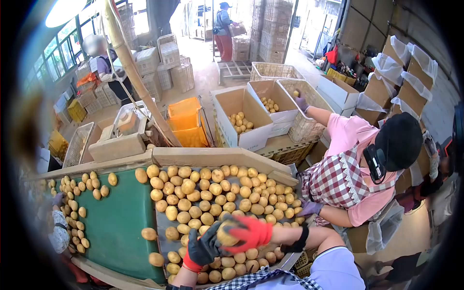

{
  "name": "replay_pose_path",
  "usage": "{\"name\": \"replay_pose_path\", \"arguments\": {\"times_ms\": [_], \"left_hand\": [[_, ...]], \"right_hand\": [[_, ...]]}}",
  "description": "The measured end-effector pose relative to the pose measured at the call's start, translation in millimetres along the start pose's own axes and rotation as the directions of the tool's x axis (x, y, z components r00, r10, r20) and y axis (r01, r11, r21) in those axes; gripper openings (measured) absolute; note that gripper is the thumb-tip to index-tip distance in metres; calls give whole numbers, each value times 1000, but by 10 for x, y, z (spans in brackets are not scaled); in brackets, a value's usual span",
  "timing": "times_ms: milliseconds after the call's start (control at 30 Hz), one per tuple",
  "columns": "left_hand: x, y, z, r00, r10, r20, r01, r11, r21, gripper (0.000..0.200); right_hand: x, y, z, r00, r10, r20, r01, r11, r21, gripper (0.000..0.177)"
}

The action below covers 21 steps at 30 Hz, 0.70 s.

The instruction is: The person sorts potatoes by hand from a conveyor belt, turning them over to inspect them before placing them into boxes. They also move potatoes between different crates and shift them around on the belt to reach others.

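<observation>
A potato (pixel 225 235) sits between my two gloved hands, above the pile on the sorting table. My right hand (pixel 250 233), in a red glove with dark fingers, is closed around it, slightly smeared by motion. My left hand (pixel 203 247), in a dark grey glove with a red cuff, is just left of that potato, thumb and fingers apart. Beneath and around both hands lie many loose potatoes (pixel 171 212) on a grey surface. To the left runs a green belt (pixel 121 217) with more potatoes along its left and far edges.
A wooden rim (pixel 198 155) borders the table's far side. Beyond stand cartons (pixel 253 137) with potatoes and a plastic crate (pixel 309 130). At right, a co-worker (pixel 348 169) in a checked apron lifts a potato over the crate. A bamboo pole (pixel 137 72) rises behind the belt.
</observation>
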<state>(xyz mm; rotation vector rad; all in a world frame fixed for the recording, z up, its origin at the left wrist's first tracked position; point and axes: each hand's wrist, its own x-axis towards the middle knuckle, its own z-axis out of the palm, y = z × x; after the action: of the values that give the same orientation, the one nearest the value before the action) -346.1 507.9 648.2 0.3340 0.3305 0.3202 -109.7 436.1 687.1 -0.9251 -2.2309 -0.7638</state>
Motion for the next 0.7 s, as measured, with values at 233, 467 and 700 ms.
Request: {"name": "replay_pose_path", "arguments": {"times_ms": [233,467,700], "left_hand": [[13,44,-166,985,165,-47,-162,985,50,83],[2,107,-190,933,236,-273,-263,963,-63,76],[-48,403,-585,835,432,-340,-447,894,38,73]], "right_hand": [[758,3291,-640,712,607,-353,-673,447,-589,78],[-224,2038,915,707,605,366,-586,791,-175,81],[-899,-492,950,343,534,773,-744,657,-123,85]]}}
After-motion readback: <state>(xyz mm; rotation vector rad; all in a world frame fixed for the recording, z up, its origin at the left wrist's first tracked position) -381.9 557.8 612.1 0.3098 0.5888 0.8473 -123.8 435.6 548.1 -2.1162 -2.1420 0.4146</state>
